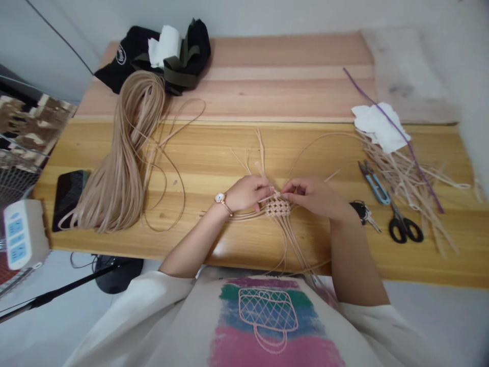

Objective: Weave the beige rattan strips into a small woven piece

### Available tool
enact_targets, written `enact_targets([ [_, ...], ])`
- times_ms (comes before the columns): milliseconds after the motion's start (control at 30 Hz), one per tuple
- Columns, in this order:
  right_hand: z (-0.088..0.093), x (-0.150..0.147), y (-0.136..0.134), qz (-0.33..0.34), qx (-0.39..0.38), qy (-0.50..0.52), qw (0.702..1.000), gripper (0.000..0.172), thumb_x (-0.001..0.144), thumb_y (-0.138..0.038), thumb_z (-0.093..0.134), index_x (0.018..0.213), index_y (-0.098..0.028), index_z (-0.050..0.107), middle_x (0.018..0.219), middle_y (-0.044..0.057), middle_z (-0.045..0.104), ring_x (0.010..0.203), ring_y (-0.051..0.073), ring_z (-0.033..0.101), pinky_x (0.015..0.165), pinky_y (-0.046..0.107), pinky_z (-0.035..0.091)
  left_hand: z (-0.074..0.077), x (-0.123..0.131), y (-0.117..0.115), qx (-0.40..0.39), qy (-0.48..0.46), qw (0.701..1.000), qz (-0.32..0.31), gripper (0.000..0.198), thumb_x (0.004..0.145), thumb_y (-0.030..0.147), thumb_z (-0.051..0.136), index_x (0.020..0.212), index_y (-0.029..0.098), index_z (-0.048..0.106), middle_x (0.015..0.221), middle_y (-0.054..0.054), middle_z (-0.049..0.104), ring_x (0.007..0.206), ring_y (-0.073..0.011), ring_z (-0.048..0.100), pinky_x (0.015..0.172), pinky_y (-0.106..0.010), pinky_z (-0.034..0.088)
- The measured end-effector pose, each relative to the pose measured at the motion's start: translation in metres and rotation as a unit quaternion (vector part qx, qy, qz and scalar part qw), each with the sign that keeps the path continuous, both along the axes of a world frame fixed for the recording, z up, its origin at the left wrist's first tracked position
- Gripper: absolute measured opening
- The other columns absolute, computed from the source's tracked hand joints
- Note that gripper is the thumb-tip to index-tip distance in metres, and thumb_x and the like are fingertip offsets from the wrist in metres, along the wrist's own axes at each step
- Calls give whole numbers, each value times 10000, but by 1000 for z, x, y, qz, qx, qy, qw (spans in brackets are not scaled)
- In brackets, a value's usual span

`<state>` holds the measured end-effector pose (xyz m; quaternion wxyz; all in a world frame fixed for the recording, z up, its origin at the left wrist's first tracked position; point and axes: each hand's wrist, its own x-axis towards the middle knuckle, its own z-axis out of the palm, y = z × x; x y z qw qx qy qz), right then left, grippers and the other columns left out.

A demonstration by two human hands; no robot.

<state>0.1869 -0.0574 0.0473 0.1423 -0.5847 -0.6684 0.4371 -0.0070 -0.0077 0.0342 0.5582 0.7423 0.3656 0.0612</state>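
Note:
A small woven patch of tan rattan strips [277, 208] lies on the wooden table [214, 153] just in front of me, with loose strands fanning out above and below it. My left hand [247, 192], with a watch on the wrist, pinches strands at the patch's upper left edge. My right hand [311, 195] pinches a strand at its upper right edge. Both hands have their fingers closed on the strips.
A thick bundle of long rattan strips [122, 163] lies at the left beside a dark phone [69, 196]. Black scissors [404, 225], blue snips [376, 182], keys [364, 213], cut scraps [412, 173], white tissue [378, 125] and a purple strand [393, 127] sit at the right. A black bag [171, 51] lies at the back.

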Motion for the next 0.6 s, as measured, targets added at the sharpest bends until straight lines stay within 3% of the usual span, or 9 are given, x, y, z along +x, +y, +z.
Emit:
enact_targets([
  [233,0,0,0,9,7,-14,1000,183,773,-320,537,753,-170,640,569,-10,560,532,106,469,526,234,333,-1,2,1,24,4,1000,-1,264,832,300,451,649,139,552,543,45,563,422,-67,563,501,-179,386],
  [600,0,0,-2,-14,-25,25,999,173,766,-340,551,748,-174,598,603,2,611,536,116,534,522,244,401,-4,12,-4,31,-6,995,90,233,743,182,438,537,142,539,399,56,501,411,-73,524,499,-184,378],
])
